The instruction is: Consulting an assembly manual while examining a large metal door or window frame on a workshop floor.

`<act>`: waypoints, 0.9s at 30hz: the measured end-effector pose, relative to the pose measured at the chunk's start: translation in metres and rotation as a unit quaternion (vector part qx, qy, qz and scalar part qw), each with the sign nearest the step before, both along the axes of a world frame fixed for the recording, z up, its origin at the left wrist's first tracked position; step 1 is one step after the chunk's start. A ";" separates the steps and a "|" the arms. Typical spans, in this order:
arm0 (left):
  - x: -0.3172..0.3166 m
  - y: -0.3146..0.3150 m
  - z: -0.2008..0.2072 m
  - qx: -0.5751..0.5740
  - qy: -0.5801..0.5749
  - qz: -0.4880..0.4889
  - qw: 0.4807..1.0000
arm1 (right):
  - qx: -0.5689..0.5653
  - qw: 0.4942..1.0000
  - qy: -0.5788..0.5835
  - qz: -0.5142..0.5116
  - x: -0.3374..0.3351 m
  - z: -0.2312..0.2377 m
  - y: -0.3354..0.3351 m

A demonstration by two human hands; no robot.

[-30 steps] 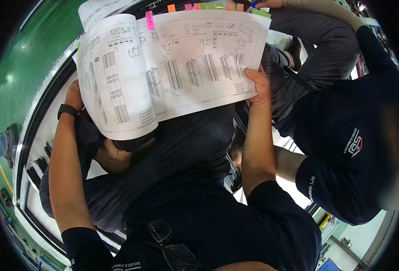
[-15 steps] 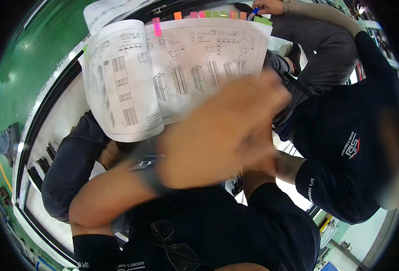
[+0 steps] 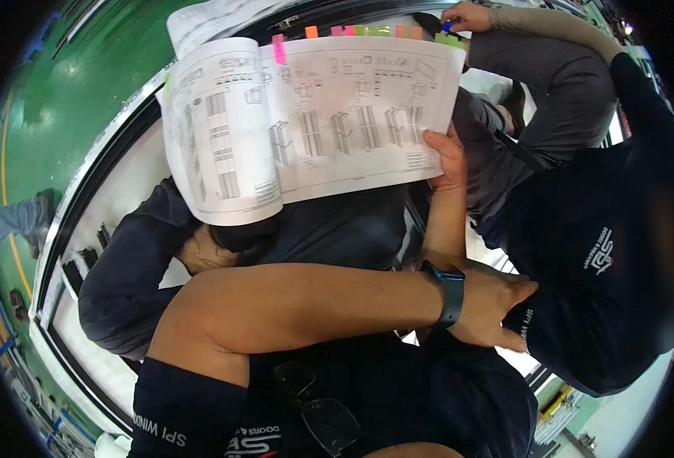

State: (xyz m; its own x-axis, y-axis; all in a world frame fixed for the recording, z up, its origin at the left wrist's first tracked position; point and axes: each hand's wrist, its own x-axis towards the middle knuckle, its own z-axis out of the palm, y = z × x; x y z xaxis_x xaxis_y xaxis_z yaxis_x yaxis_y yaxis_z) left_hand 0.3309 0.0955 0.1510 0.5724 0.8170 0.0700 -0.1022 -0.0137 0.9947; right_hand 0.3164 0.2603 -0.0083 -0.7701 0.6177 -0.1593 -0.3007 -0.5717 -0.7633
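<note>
A thick booklet of technical drawings (image 3: pixel 352 172) lies open, with its left pages curling over. My right hand (image 3: pixel 448 159) is closed on its lower right edge, thumb on top of the page and the other fingers mostly hidden beneath. My left forearm, wearing a dark watch (image 3: pixel 450 294), crosses in front of my body. At its end my left hand (image 3: pixel 490 309) rests against the dark sleeve (image 3: pixel 532 324) of a co-worker on the right, its visible fingers spread and no object showing in it. Colored index tabs (image 3: pixel 352 31) stick out along the booklet's top edge.
The co-worker's other hand (image 3: pixel 467 17) holds a blue item (image 3: pixel 448 27) near the booklet's top right corner. More loose sheets (image 3: pixel 199 24) lie behind the booklet. A long black-and-white frame (image 3: pixel 85 183) curves along the left, beside a green floor (image 3: pixel 116 84). Another person's leg (image 3: pixel 16 221) shows at far left.
My left hand has swung from in front of the booklet's lower right to the co-worker's sleeve. My right hand on the page edge is now uncovered. The booklet appears slightly further right.
</note>
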 end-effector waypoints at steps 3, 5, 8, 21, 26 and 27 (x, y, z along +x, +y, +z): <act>-0.012 0.000 -0.010 0.143 0.154 0.194 0.958 | -0.009 1.000 0.016 0.005 0.004 0.012 0.001; -0.033 -0.008 -0.014 0.227 0.305 0.286 0.880 | -0.002 1.000 0.012 -0.002 0.012 0.017 0.003; -0.072 -0.024 -0.023 0.267 0.483 0.322 0.769 | 0.007 1.000 0.004 -0.025 0.001 0.018 -0.001; -0.034 -0.019 -0.025 0.280 0.284 0.239 0.885 | 0.058 0.998 -0.011 0.014 -0.001 0.014 -0.017; -0.138 -0.057 -0.027 0.240 0.591 0.428 0.640 | 0.043 0.999 -0.010 0.000 -0.002 0.000 -0.001; -0.148 -0.072 -0.022 0.194 0.603 0.435 0.639 | 0.050 0.999 -0.015 -0.013 0.004 0.004 0.003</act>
State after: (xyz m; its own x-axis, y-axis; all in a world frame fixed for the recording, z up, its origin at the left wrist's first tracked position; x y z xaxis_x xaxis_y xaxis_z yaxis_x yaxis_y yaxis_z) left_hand 0.1832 0.0239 0.1290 -0.2586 0.9177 0.3014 0.9510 0.1871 0.2461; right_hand 0.3205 0.2630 -0.0042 -0.7488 0.6521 -0.1185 -0.2911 -0.4842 -0.8251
